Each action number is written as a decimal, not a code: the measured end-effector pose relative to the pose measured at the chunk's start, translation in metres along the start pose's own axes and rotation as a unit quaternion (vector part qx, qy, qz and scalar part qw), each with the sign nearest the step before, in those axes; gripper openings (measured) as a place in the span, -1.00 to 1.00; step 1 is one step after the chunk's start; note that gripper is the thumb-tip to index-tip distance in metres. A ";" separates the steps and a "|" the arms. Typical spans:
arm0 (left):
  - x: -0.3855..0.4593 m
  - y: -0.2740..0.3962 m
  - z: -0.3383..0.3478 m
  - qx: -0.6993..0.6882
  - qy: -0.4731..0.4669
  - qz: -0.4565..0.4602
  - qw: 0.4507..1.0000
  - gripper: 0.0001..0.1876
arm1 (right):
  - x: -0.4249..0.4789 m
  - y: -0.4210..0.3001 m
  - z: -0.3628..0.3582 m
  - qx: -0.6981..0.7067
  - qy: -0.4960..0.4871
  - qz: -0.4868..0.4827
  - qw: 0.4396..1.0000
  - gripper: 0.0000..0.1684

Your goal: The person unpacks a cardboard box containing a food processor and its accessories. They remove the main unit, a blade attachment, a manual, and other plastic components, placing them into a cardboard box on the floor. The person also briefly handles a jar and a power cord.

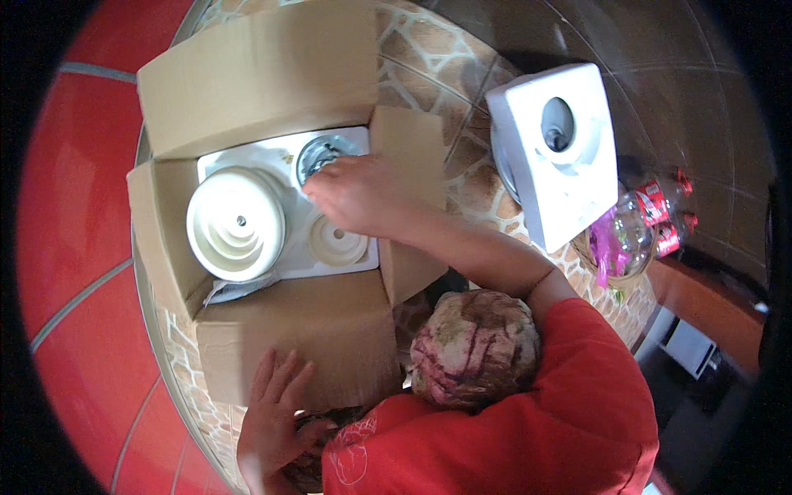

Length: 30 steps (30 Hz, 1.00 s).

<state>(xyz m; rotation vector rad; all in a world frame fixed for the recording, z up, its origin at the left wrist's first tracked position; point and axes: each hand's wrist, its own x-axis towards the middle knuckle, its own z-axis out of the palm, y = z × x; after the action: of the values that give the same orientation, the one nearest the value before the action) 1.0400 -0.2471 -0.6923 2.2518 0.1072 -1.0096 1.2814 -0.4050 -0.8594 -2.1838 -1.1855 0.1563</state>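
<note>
Before me stands an open cardboard box (297, 346) with its flaps spread outward. A white foam tray (247, 158) fills it. My right hand (352, 192) reaches in over a round recess (320, 154) holding small dark and shiny parts. Its fingertips are bunched at the recess rim, and whether they grip anything is hidden. Left of it sits a large cream plastic round part (238, 226) with concentric steps and a small metal centre. A smaller cream disc (338, 240) lies below my right hand. My left hand (275, 414), fingers spread and holding nothing, is at the near flap.
A white foam block (578, 185) with a round hole stands at the right. Beyond it are clear plastic bottles (637, 216) with red caps, a wicker basket (631, 279) and a pink plastic bag (609, 247). Red tiles (86, 204) border the stone-patterned floor (421, 68) at left.
</note>
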 end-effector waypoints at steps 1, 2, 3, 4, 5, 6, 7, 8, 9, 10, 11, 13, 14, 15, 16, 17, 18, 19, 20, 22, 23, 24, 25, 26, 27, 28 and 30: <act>-0.002 0.003 0.002 0.009 -0.004 0.013 1.000 -0.18 | 0.000 0.002 0.004 0.018 0.006 -0.013 1.000 -0.87; -0.001 0.004 0.004 0.017 -0.009 0.027 0.999 -0.18 | -0.001 0.004 0.005 0.037 0.010 -0.025 0.999 -0.87; -0.002 0.004 0.005 0.024 -0.016 0.033 0.999 -0.18 | 0.000 0.001 0.000 0.027 -0.012 -0.010 0.999 -0.87; -0.001 0.003 0.005 -0.002 -0.012 0.047 0.999 -0.18 | -0.001 -0.001 -0.009 0.019 -0.035 0.004 0.999 -0.87; 0.001 0.002 0.005 0.008 -0.013 0.047 0.999 -0.15 | -0.004 -0.001 -0.013 0.035 -0.021 0.004 0.999 -0.85; 0.000 0.004 0.005 0.016 -0.010 0.041 0.999 -0.13 | -0.004 -0.001 -0.015 0.056 -0.008 -0.001 0.998 -0.82; 0.001 0.003 0.006 0.028 -0.007 0.042 0.999 -0.10 | -0.006 -0.005 -0.018 0.151 0.019 0.037 0.988 -0.81; -0.003 0.001 0.011 0.035 -0.003 0.041 0.999 -0.10 | -0.007 -0.011 -0.022 0.247 0.039 0.075 0.965 -0.80; -0.005 -0.002 0.015 0.036 0.001 0.037 0.999 -0.13 | -0.008 -0.012 -0.027 0.258 0.066 0.101 0.959 -0.80; -0.007 0.000 0.019 0.036 0.003 0.036 0.999 -0.17 | -0.010 -0.010 -0.034 0.266 0.091 0.130 0.951 -0.79; -0.009 0.000 0.022 0.037 0.003 0.036 0.999 -0.20 | -0.009 -0.003 -0.037 0.251 0.136 0.141 0.948 -0.80; -0.005 -0.004 0.033 0.118 0.033 0.042 0.992 -0.29 | -0.006 0.011 -0.049 0.237 0.199 0.179 0.934 -0.78; -0.005 -0.006 0.038 0.158 0.048 0.046 0.985 -0.33 | -0.004 0.016 -0.056 0.244 0.214 0.201 0.924 -0.76; -0.004 -0.006 0.043 0.173 0.062 0.031 0.982 -0.35 | -0.009 0.026 -0.060 0.193 0.213 0.198 0.937 -0.74; -0.004 -0.007 0.046 0.189 0.078 0.015 0.979 -0.38 | -0.013 0.039 -0.064 0.143 0.212 0.192 0.947 -0.72; -0.003 -0.008 0.048 0.206 0.093 -0.001 0.974 -0.40 | -0.015 0.048 -0.068 0.094 0.212 0.185 0.955 -0.69; -0.003 -0.010 0.050 0.225 0.099 0.000 0.969 -0.41 | -0.018 0.049 -0.072 0.065 0.209 0.189 0.957 -0.66; -0.004 -0.013 0.052 0.244 0.105 0.000 0.964 -0.41 | -0.022 0.049 -0.076 0.036 0.205 0.192 0.959 -0.62; -0.004 -0.016 0.054 0.263 0.110 0.000 0.959 -0.42 | -0.031 0.059 -0.077 0.020 0.189 0.197 0.962 -0.56; 0.000 -0.018 0.055 0.270 0.117 0.009 0.956 -0.43 | -0.051 0.073 -0.076 0.087 0.189 0.241 0.948 -0.52; 0.002 -0.018 0.056 0.274 0.121 0.012 0.954 -0.43 | -0.059 0.081 -0.074 0.121 0.187 0.262 0.939 -0.50; 0.003 -0.017 0.053 0.274 0.116 0.014 0.955 -0.44 | -0.068 0.090 -0.072 0.129 0.172 0.269 0.939 -0.42; 0.004 -0.015 0.048 0.274 0.111 0.016 0.955 -0.44 | -0.074 0.094 -0.068 0.146 0.173 0.269 0.936 -0.40; 0.003 -0.014 0.046 0.274 0.105 0.018 0.956 -0.44 | -0.078 0.097 -0.065 0.162 0.174 0.269 0.933 -0.37; 0.002 -0.015 0.048 0.276 0.111 0.014 0.955 -0.44 | -0.077 0.095 -0.061 0.183 0.174 0.268 0.930 -0.35; 0.001 -0.016 0.052 0.277 0.116 0.010 0.954 -0.44 | -0.077 0.091 -0.059 0.199 0.172 0.290 0.920 -0.28; -0.001 -0.017 0.054 0.274 0.119 0.006 0.954 -0.44 | -0.074 0.083 -0.059 0.264 0.172 0.313 0.896 -0.27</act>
<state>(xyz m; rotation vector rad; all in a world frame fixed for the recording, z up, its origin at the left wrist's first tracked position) 0.9992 -0.2659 -0.7276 2.8722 -0.0972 -0.8261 1.3200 -0.5234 -0.8750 -1.9077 -0.1712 0.3049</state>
